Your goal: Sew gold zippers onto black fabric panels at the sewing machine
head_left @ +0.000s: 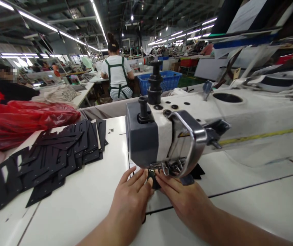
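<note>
Glossy white is covering the worktable (79,208) in the head view, strip lights (38,21) running overhead. From the hands, black pieces (66,147) are lying heaped toward ten o'clock, a red plastic bag (25,118) slumping beyond. Near eleven, a person in a white top (116,71) is facing away; at twelve, a blue basket (172,81) is standing. Just ahead, a sewing machine (142,140) is looming, with a small black piece (155,183) lying under its head between the fingertips. The left hand (133,196) is pointing toward one, fingers slightly spread; the right hand (183,194) is angling toward ten, fingers together. Whether either is pinching the piece, I cannot tell.
</note>
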A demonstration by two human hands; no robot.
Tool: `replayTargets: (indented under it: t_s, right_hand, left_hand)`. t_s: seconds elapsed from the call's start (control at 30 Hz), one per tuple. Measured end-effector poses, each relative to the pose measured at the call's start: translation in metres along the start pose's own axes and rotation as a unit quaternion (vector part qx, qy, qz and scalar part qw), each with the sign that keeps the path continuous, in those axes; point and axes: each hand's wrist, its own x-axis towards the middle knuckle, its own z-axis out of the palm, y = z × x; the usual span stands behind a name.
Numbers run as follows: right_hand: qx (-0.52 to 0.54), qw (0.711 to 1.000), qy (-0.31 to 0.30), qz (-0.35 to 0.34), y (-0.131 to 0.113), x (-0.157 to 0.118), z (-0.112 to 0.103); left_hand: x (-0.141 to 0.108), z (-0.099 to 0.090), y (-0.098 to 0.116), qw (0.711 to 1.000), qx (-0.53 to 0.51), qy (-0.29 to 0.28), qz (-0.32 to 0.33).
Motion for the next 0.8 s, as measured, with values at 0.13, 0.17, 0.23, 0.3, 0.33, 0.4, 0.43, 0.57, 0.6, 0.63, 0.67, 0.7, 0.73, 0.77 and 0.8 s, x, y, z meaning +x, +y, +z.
replayTargets:
  t_s: [0.13,0.17,0.23,0.3,0.33,0.4,0.43,0.57,0.6,0.63,0.67,0.7,0.73,0.77,0.8]
  right_hand:
    - [0.017,1.000,0.003,0.024,0.002,0.004,0.005]
    - [0.024,0.999,-0.002,0.034,0.002,0.004,0.007]
    - [0.034,0.998,-0.019,0.049,0.003,0.003,0.010]
    - [0.035,0.998,-0.027,0.049,0.005,0.001,0.013]
    - [0.036,0.998,-0.031,0.046,0.006,0.000,0.013]
    - [0.036,0.998,-0.038,0.042,0.007,-0.001,0.013]
    - [0.036,0.998,-0.042,0.042,0.007,-0.001,0.013]
    - [0.047,0.996,-0.056,0.048,0.008,0.001,0.010]
    - [0.054,0.995,-0.059,0.052,0.008,0.002,0.009]
    - [0.060,0.995,-0.063,0.056,0.008,0.003,0.008]
    - [0.065,0.994,-0.063,0.060,0.008,0.004,0.008]
    - [0.068,0.994,-0.064,0.064,0.007,0.005,0.008]
    - [0.069,0.993,-0.064,0.066,0.007,0.006,0.007]
    - [0.069,0.993,-0.063,0.065,0.007,0.006,0.008]
    - [0.068,0.994,-0.058,0.063,0.007,0.006,0.008]
  left_hand:
    - [0.005,0.000,-0.003,1.000,-0.023,0.005,-0.013]
    - [0.006,0.000,-0.003,1.000,-0.025,0.010,-0.015]
    - [0.008,0.000,-0.004,0.999,-0.026,0.018,-0.016]
    - [0.009,0.001,-0.005,0.999,-0.020,0.021,-0.016]
    - [0.010,0.001,-0.005,0.999,-0.017,0.023,-0.015]
    - [0.011,0.002,-0.006,1.000,-0.012,0.024,-0.013]
    - [0.011,0.003,-0.007,1.000,-0.012,0.023,-0.013]
    - [0.011,0.006,-0.009,0.999,-0.018,0.020,-0.018]
    - [0.011,0.006,-0.009,0.999,-0.019,0.021,-0.019]
    - [0.011,0.007,-0.010,0.999,-0.019,0.024,-0.021]
    - [0.011,0.007,-0.010,0.999,-0.020,0.025,-0.021]
    - [0.011,0.007,-0.011,0.999,-0.021,0.026,-0.020]
    - [0.011,0.006,-0.011,0.999,-0.022,0.026,-0.020]
    - [0.011,0.006,-0.011,0.999,-0.022,0.025,-0.020]
    - [0.011,0.005,-0.012,0.999,-0.022,0.025,-0.020]
